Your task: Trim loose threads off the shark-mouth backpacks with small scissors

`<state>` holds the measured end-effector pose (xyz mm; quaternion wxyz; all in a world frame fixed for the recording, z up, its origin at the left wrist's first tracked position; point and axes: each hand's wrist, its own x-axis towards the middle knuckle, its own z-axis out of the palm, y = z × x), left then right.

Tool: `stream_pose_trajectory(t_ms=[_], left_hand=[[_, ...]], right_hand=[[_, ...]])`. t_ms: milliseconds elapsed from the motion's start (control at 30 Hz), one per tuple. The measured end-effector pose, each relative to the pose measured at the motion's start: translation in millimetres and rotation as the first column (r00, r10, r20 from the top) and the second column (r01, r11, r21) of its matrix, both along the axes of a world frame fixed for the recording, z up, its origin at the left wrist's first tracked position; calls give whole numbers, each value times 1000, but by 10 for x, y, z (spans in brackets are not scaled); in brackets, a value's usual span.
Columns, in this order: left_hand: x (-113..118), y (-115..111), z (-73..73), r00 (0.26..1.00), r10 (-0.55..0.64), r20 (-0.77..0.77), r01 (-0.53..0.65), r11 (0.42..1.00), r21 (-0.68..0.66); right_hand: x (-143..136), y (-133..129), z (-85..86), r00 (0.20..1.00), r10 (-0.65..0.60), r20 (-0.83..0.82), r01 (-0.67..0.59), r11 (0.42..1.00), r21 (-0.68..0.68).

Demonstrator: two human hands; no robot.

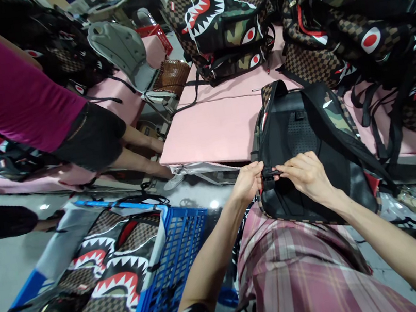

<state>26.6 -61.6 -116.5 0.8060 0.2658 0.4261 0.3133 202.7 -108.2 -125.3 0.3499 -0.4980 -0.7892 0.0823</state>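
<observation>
A backpack (302, 142) rests against my lap and the table edge, its black padded back and shoulder straps facing up; checkered and camouflage fabric shows along its sides. At its left edge my left hand (250, 182) pinches a short black strap (270, 174) between thumb and fingers. From the other side my right hand (309, 176) grips the end of the same strap, fingers pressed together just above the back panel. A small dark fitting seems to sit on the strap between the hands, too small to make out.
Finished-looking backpacks (223, 23) are piled on the pink table (212, 129), with more heaped at right (365, 33). At lower left a blue crate (183, 238) holds several backpacks. Another person in a magenta top (13, 81) stands at left, near a grey chair (119, 49).
</observation>
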Motion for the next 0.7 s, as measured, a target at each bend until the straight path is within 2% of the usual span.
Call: stream_pose_trajectory(t_ms=[67, 133, 167, 200, 233, 333, 400, 533, 633, 700], left_hand=[[-22, 0, -16, 1000, 2, 5, -2, 1000, 10], [-45, -4, -31, 1000, 4, 20, -4, 1000, 21], [-53, -7, -36, 1000, 4, 28, -5, 1000, 25], [-56, -11, -38, 999, 4, 35, -5, 1000, 30], [-55, -15, -36, 999, 4, 38, -5, 999, 35], [-31, -28, -12, 999, 22, 24, -23, 999, 45], [-10, -39, 8, 999, 46, 10, -46, 998, 46], [8, -62, 32, 998, 66, -4, -66, 996, 55], [-7, -70, 39, 999, 54, 0, -54, 996, 65], [-26, -66, 41, 999, 53, 12, -53, 996, 74]], right_hand=[[33, 16, -43, 951, -82, -298, 37, 988, -152], [62, 23, -86, 780, -249, -574, 84, 951, -299], [65, 20, -102, 695, -318, -645, 98, 930, -354], [58, 10, -114, 646, -364, -671, 105, 913, -394], [38, -6, -121, 640, -386, -665, 104, 900, -423], [-86, -60, -127, 747, -363, -557, 89, 885, -457], [-190, -71, -132, 802, -297, -519, 54, 900, -432], [-328, -29, -142, 849, -200, -490, 20, 937, -348], [-313, -39, -119, 847, -167, -505, -13, 943, -334], [-242, -102, -85, 778, -174, -604, -81, 925, -371]])
